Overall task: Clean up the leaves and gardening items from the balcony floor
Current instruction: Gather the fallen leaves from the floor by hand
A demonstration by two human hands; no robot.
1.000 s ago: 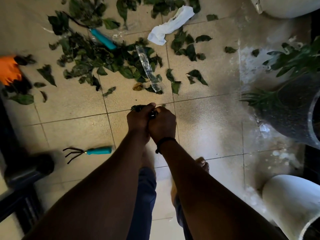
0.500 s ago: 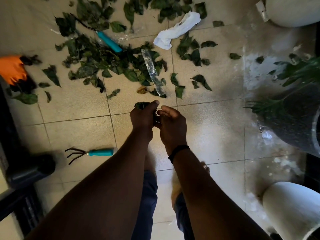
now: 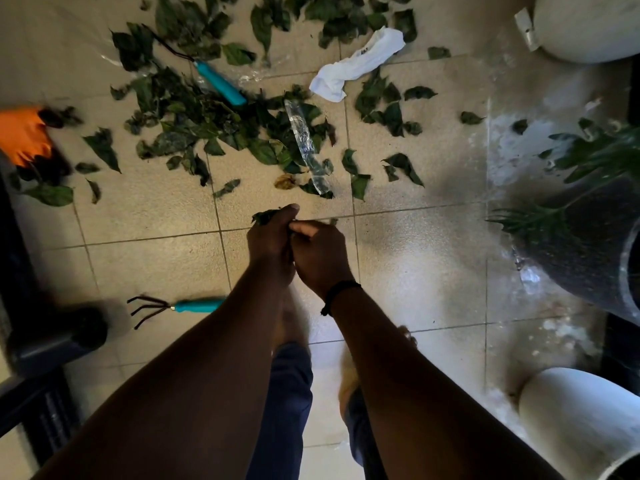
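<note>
The person has bare forearms, a thin black cord bracelet [image 3: 341, 292] on the wrist of the right hand [image 3: 320, 256], the left hand [image 3: 272, 237] unadorned, dark blue trousers [image 3: 287, 403], and bare feet.

Bare floor [image 3: 415, 271] lies right of the hands [image 3: 294, 244]; leaves [image 3: 214, 126] crowd ahead, a rake [image 3: 180, 306] lies left.

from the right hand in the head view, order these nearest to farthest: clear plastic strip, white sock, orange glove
From the right hand:
1. Clear plastic strip, just ahead of the hands among the leaves.
2. White sock, farther ahead, slightly right.
3. Orange glove, far left edge of the floor.
</note>
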